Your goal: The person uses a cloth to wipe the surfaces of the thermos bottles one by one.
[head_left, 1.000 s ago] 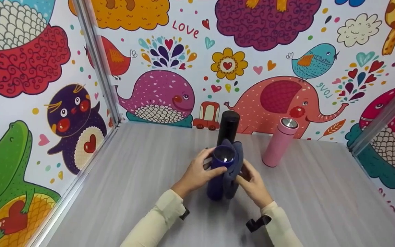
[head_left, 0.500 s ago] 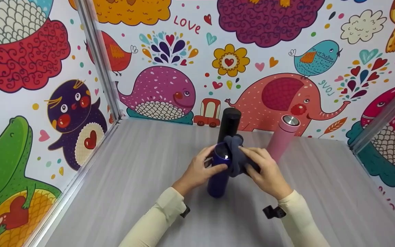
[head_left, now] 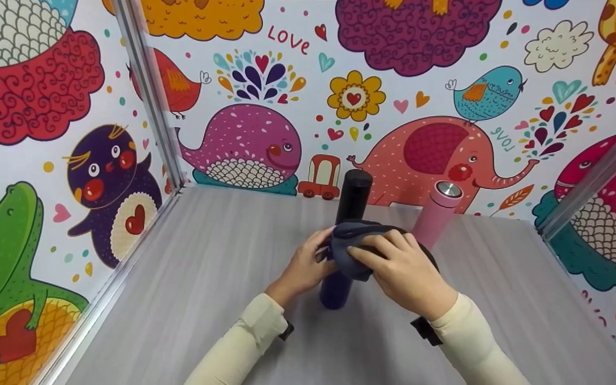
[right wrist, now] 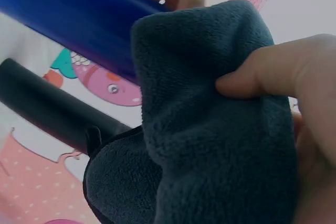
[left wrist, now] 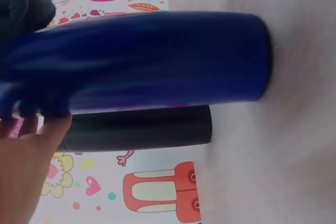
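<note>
A dark blue bottle (head_left: 335, 293) stands upright on the table, and my left hand (head_left: 302, 267) grips it near the top from the left side. Its smooth lower body and dark bottom edge fill the left wrist view. My right hand (head_left: 414, 275) pinches a folded dark grey cloth (head_left: 353, 263) over the top of the bottle, so the lid is hidden. In the right wrist view the thumb presses on the plush cloth (right wrist: 205, 124), which overlaps the end of the blue bottle (right wrist: 79, 17); a dark-edged flap hangs below.
Just behind the blue bottle stands a black bottle (head_left: 354, 198). A pink bottle (head_left: 435, 219) with a silver lid top is to the right, partly behind the right hand. Cartoon-printed walls rise at the back and both sides of the grey table (head_left: 222, 240).
My right hand has lifted the cloth from the blue bottle's right side and brought it over the top, covering the lid. The left hand has kept its grip.
</note>
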Motion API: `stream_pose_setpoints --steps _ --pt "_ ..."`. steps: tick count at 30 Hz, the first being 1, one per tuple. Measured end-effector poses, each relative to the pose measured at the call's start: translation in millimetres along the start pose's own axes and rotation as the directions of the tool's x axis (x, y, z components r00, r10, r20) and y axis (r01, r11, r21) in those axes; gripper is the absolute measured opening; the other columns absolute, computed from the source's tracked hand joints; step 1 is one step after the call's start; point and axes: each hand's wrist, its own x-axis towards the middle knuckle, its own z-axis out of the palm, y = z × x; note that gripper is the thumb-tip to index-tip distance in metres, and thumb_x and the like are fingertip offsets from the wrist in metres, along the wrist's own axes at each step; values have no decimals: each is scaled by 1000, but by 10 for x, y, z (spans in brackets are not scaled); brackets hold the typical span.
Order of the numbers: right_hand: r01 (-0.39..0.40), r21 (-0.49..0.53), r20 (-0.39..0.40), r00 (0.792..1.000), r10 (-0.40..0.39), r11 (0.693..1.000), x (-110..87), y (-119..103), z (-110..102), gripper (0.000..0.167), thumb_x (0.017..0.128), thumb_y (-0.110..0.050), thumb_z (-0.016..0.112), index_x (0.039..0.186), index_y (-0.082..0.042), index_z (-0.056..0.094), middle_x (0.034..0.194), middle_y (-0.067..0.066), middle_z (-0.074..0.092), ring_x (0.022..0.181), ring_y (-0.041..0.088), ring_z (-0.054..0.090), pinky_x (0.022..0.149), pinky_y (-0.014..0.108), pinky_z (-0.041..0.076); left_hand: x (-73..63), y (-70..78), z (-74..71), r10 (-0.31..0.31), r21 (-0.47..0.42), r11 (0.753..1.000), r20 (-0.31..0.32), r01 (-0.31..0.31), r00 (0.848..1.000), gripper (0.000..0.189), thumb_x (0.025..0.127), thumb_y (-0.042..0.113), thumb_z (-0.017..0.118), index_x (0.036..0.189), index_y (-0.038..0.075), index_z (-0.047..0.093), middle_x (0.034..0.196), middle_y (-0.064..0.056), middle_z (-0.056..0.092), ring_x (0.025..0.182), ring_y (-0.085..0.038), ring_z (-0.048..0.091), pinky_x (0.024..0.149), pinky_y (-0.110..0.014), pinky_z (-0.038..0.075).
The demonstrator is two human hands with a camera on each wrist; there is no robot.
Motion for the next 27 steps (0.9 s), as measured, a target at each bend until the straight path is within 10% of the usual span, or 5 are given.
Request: stream_pose_setpoints --steps 6,14,27 --pt "52 17 111 992 -53 999 225 -47 1 42 83 -5 76 121 -23 73 116 2 66 100 30 54 80 45 48 -23 -40 -4 105 43 994 -12 -104 994 52 88 -11 65 137 0 54 131 -13 59 122 -26 57 101 -37 48" --pt "-41 127 263 965 6 991 442 124 -54 47 85 0 73 128 -18 70 125 7 67 100 31 56 81 43 51 -26 6 28 -93 -68 993 -22 91 995 59 91 19 75 143 7 50 138 -5 55 130 -19 51 106 -35 43" --pt "-152 97 204 970 130 984 127 267 -95 48 81 4 76 125 -13 71 117 7 70 87 26 50 68 35 46 -17 14 16 -106 -16 994 -27 105 994 73 87 41 78 149 18 48 140 0 52 128 -19 52 106 -42 43"
